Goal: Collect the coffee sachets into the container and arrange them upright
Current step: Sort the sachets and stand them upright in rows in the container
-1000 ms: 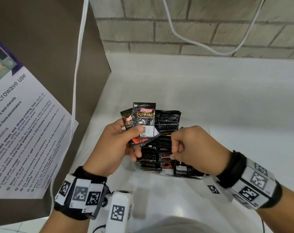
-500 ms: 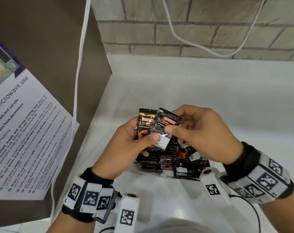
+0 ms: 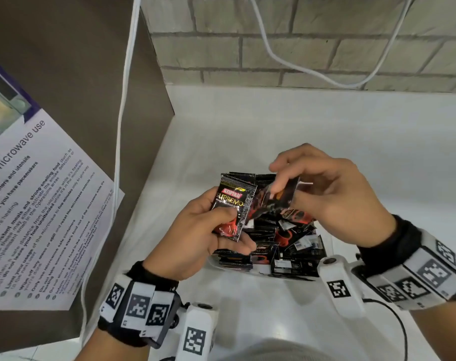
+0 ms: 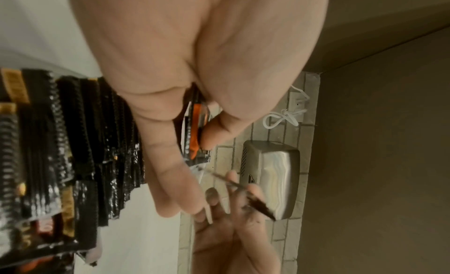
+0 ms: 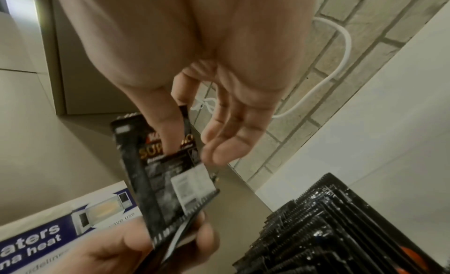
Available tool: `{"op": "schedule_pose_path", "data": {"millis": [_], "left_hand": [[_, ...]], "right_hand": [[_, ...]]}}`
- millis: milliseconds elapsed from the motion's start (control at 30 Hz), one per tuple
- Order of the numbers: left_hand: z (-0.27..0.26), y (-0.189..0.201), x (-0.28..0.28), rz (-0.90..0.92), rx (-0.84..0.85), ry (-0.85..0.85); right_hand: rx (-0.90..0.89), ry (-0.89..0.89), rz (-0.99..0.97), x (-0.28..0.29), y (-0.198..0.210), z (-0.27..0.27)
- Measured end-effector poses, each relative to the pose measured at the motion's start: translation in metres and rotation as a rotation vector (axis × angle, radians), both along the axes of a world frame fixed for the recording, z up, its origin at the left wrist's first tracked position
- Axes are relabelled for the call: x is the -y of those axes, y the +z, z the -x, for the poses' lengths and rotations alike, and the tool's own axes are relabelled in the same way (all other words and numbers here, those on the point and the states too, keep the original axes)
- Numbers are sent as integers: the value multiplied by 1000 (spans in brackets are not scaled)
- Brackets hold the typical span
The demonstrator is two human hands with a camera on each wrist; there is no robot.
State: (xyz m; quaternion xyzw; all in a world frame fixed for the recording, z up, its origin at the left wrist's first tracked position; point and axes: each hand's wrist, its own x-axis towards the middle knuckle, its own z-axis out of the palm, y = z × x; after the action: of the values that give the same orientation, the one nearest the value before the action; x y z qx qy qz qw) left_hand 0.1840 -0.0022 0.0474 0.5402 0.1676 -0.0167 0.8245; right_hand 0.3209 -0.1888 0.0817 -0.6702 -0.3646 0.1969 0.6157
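My left hand (image 3: 229, 225) grips a black Kopiko Supremo coffee sachet (image 3: 234, 207) upright, thumb on its front, above the left side of the container. My right hand (image 3: 286, 191) pinches a second, blurred sachet (image 3: 279, 201) right beside it, tilted. Below both hands stands a clear container (image 3: 263, 274) packed with black sachets (image 3: 294, 238), some upright in a row (image 4: 73, 143), some lying loose at the front. The right wrist view shows the held sachets (image 5: 168, 174) overlapping, their lower ends at my left hand (image 5: 146, 247). In the left wrist view the left fingers (image 4: 175, 162) pinch a sachet (image 4: 194, 132).
The white counter (image 3: 325, 131) runs back to a brick wall (image 3: 299, 48) with a hanging white cable (image 3: 312, 71). A brown panel with a microwave-use poster (image 3: 39, 209) closes the left side. A metal box (image 4: 270, 178) hangs on the wall.
My right hand rose out of the container with a sachet and brought it up beside the one in my left hand. The left hand kept its hold and shifted slightly.
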Motion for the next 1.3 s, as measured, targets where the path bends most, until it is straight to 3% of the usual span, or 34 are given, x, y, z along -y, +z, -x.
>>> {"op": "schedule_pose_path", "data": {"millis": [400,567,700,933,1300], "left_hand": [[-2,1,6,0,0,1],[-2,3,3,39,0,78],[0,2,-8,16,-9,201],[2,2,-10,13,-21,216],[3,0,-12,3,-49,213]], "right_hand": [[-143,72,37,7,-1,3],[24,24,184,9,1,3],[-134,165,295,21,5,-7],[269,210,650,10,-11,12],[451,160,754,-7,-29,26]]}}
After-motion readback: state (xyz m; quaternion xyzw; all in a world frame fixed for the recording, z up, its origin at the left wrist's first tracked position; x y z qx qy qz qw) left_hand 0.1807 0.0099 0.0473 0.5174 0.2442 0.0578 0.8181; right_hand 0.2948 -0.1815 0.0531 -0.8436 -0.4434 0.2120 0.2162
